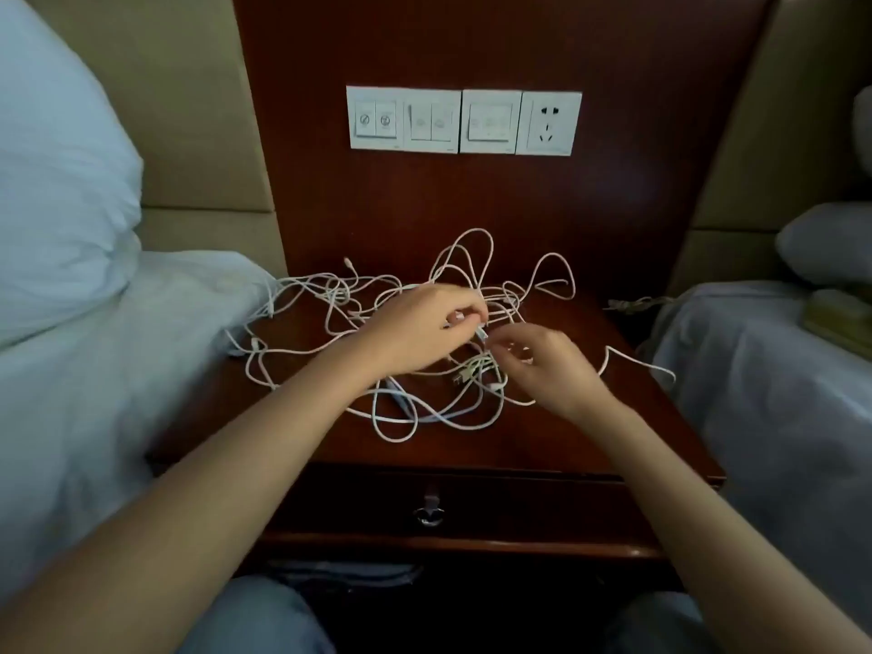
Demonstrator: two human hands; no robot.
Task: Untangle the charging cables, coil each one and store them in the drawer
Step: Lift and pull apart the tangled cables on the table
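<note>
Two hands: left hand [424, 330], right hand [542, 365]. One tangle of cables [401, 417] on tabletop [590, 441]; cable count unclear. Four wall plates: three switch plates [431, 122], one socket [548, 125]. One drawer [542, 507], one ring pull [428, 514]. Two beds: left bed [94, 370], right bed [755, 370].

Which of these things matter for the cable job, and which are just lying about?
Job: white cables, tangled on the nightstand; closed drawer; left hand, pinching a cable; right hand beside it.
Lying about: switch panel; wall socket; pillow; brown cord.
</note>
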